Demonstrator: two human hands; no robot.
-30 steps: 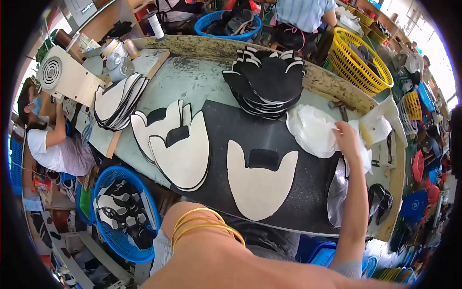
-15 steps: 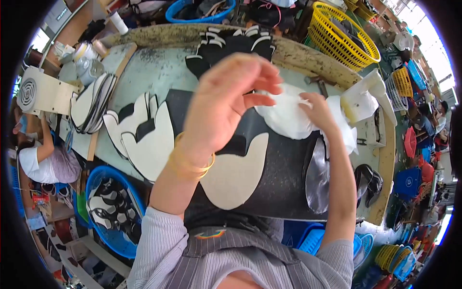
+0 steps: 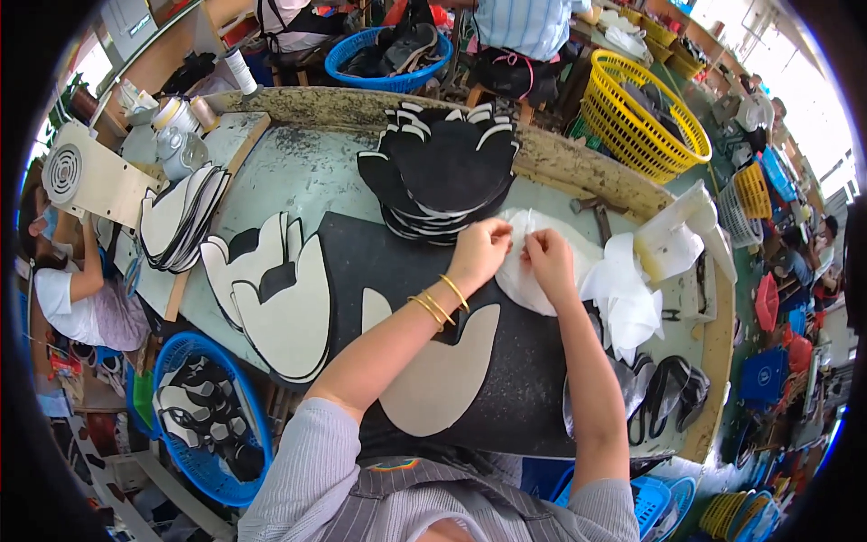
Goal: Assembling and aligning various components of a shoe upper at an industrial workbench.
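1. You are at a curved workbench [image 3: 298, 181] in a crowded workshop, with other people at work beyond its far edge and one seated off to the left. A black mat [image 3: 533, 379] covers the middle of the bench, which looks like your working surface.

2. Nearest you, a beige cut piece [image 3: 442, 370] lies flat on the mat, partly under your left forearm. To its left, more pale shoe-part pieces [image 3: 271, 298] overlap in a fan at the mat's edge, probably stacked there within easy reach.

3. At the near left, below the bench edge, a blue basket [image 3: 203, 425] holds black-and-white pieces.

4. Farther out, your two hands meet over a thin white sheet [image 3: 528, 280] at the far right side of the mat. Your left hand [image 3: 483, 253] is closed in a pinch on the sheet's far edge, fingers curled. Your right hand [image 3: 546, 257] pinches the same edge just beside it. Holding it at one spot with both hands suggests you are parting or peeling a thin layer.

5. Right of the hands, a loose heap of white sheets [image 3: 632, 303] spills toward the bench edge, touching the one you hold.

6. Beyond your hands, a stack of black cut pieces [image 3: 447, 167] sits on the bench.

7. Farthest off are a yellow basket [image 3: 646, 122] on the right and another blue basket [image 3: 388, 54] beyond the bench.
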